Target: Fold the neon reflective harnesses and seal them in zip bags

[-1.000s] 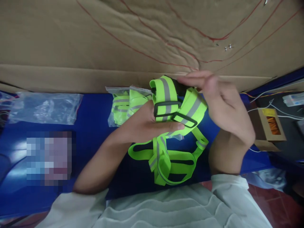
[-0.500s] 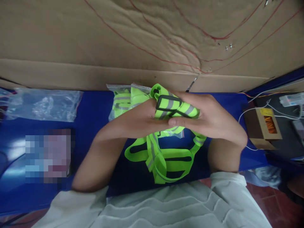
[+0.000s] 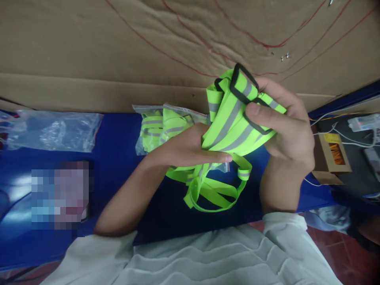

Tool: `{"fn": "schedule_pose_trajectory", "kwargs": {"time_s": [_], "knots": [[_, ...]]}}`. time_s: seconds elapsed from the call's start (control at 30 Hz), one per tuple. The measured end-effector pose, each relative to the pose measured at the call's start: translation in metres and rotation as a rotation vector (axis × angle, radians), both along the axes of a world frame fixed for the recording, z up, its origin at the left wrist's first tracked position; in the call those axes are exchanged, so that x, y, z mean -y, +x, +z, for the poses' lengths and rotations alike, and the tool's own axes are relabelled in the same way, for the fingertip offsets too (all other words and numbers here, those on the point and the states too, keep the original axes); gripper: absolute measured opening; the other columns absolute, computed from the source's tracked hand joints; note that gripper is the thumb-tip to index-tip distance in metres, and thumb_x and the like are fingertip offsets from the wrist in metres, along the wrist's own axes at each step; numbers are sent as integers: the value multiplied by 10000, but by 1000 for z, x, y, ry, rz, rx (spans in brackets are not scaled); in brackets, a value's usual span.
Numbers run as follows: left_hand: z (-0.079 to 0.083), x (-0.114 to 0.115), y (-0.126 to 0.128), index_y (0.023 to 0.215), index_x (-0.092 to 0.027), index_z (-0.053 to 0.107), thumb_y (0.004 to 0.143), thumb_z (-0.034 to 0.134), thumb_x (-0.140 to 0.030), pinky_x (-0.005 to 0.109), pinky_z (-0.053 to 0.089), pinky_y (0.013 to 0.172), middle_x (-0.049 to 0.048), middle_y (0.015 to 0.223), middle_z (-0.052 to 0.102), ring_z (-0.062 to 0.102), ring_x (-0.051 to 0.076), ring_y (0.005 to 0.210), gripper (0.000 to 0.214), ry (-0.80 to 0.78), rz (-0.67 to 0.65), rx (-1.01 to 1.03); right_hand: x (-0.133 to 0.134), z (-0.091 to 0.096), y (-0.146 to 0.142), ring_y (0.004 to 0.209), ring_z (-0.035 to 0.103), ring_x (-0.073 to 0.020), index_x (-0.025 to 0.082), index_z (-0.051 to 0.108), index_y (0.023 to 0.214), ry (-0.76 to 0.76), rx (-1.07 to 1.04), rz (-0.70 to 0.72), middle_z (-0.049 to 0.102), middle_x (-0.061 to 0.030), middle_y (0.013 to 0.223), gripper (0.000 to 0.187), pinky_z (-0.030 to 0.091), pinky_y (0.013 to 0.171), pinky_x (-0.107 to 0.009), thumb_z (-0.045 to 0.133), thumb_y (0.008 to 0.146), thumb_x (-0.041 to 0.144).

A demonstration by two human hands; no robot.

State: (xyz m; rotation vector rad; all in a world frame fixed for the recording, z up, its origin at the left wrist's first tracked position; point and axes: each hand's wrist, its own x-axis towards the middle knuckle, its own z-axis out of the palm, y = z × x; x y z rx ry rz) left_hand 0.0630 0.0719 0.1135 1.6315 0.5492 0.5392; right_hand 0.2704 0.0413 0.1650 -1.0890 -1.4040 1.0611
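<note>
A neon-green strap vest with grey reflective stripes and black buckles is held up over the blue table. My right hand grips its folded upper end, thumb pressed on a black buckle. My left hand lies under the lower part of the fold, fingers stretched flat against the straps. Loose green loops hang down towards my chest.
A clear bag with another green vest lies just behind my left hand. An empty plastic bag rests at the left. A large cardboard sheet fills the back. A small cardboard box and white cables sit at the right.
My right hand lifted the folded end of the vest up and to the right, drawing the hanging loops higher. My left hand stayed low under the straps.
</note>
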Motion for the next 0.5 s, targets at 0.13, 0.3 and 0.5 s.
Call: {"fn": "schedule_pose_trajectory", "kwargs": {"time_s": [0.13,0.3,0.5], "knots": [[-6,2,4,1048,-173,766,905,772,-460,330,612,934,48,1021,805,739,241,1020,320,156,-12,36,-9,-9,12,833,747,-148,324,799,1093,-121,-30,166,768,68,972,205,620,726,-261,803,893,369],[-2,5,-1,1002,-172,756,930,737,-453,316,604,939,43,995,793,727,212,965,291,304,83,16,-17,-11,16,1119,728,-202,275,737,1311,64,316,297,754,5,1243,406,621,995,-374,779,931,411],[8,4,-4,1011,-154,730,955,710,-407,268,588,864,25,1016,786,717,187,935,260,327,175,-39,-6,-5,6,1369,632,-258,226,628,1475,340,635,342,665,-72,1466,593,521,1183,-405,682,987,559]]}}
